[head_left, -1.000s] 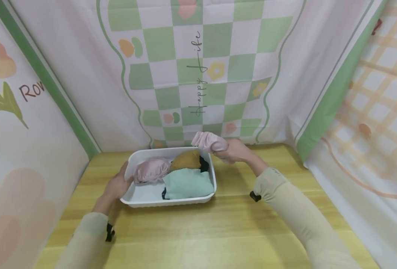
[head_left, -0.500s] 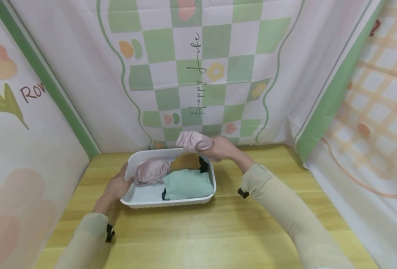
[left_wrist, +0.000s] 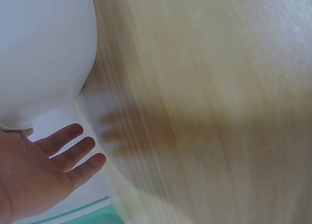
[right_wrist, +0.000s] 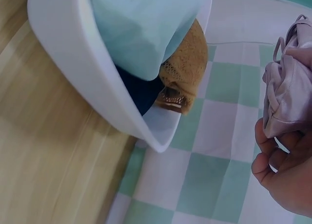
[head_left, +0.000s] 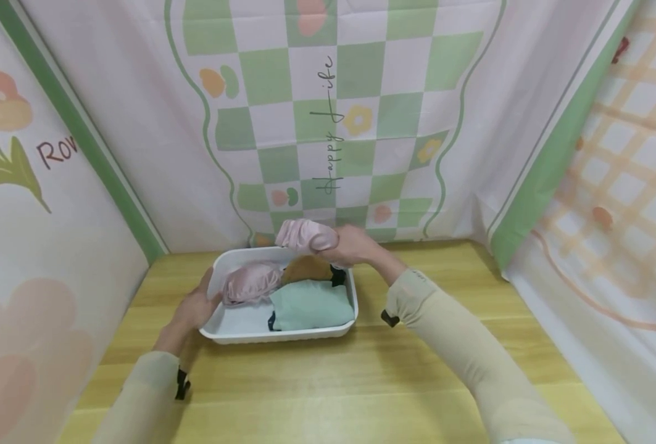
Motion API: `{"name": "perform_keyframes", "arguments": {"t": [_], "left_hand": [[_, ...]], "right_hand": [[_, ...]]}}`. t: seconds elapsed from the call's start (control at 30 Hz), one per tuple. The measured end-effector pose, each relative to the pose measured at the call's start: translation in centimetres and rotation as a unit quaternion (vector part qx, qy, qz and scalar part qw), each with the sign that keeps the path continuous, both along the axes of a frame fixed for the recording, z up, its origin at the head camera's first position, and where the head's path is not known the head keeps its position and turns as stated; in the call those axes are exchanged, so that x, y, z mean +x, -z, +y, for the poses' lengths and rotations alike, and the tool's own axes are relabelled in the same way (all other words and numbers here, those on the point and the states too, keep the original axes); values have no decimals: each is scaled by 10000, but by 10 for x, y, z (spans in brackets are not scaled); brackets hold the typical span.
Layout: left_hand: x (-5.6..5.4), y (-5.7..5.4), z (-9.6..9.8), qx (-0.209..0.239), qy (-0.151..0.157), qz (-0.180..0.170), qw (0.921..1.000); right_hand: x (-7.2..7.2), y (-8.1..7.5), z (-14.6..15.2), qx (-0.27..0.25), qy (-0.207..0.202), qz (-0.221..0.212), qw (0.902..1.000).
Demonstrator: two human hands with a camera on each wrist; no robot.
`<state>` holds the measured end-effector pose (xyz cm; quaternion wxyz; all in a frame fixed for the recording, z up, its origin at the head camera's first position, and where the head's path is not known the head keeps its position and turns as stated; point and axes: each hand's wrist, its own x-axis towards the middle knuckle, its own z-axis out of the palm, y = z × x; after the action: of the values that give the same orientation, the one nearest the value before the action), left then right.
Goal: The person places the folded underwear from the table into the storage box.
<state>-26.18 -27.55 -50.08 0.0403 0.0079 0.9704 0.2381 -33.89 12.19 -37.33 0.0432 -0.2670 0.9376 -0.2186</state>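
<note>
A white tray (head_left: pixel 280 338) stands on the table, with my left hand (head_left: pixel 194 305) gripping its left rim. The thumb lies over the rim, while three fingers (left_wrist: pixel 73 153) stretch out beside the tray wall in the left wrist view. My right hand (head_left: pixel 352 245) grips a bundled pink satin garment (head_left: pixel 305 235) above the tray's back edge. A thin strap loops from this bundle in the right wrist view. Inside the tray lie another pink satin bundle (head_left: pixel 252 282), a mustard lace garment (head_left: pixel 307 269) and a folded mint-green garment (head_left: pixel 311 305). The held bundle partly overlaps the mustard one in the head view.
The tray sits toward the back of a wood-grain table (head_left: pixel 305 394). Printed cloth curtains (head_left: pixel 355 74) rise behind it and along both sides. A bare patch of tray floor (head_left: pixel 244 319) shows at front left.
My right hand has moved left with the pink satin garment, from beyond the tray's back right corner to over its back edge. The left hand and the tray stay in place.
</note>
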Motion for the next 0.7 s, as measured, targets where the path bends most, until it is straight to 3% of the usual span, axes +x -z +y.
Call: {"name": "perform_keyframes", "arguments": {"t": [0.43, 0.7], "left_hand": [[0, 0, 1, 15, -118, -124, 9999], [0, -1, 2, 26, -127, -104, 9999]], "right_hand": [[2, -6, -31, 100, -286, 136, 9994], [-4, -4, -48, -235, -362, 37, 9991]]}}
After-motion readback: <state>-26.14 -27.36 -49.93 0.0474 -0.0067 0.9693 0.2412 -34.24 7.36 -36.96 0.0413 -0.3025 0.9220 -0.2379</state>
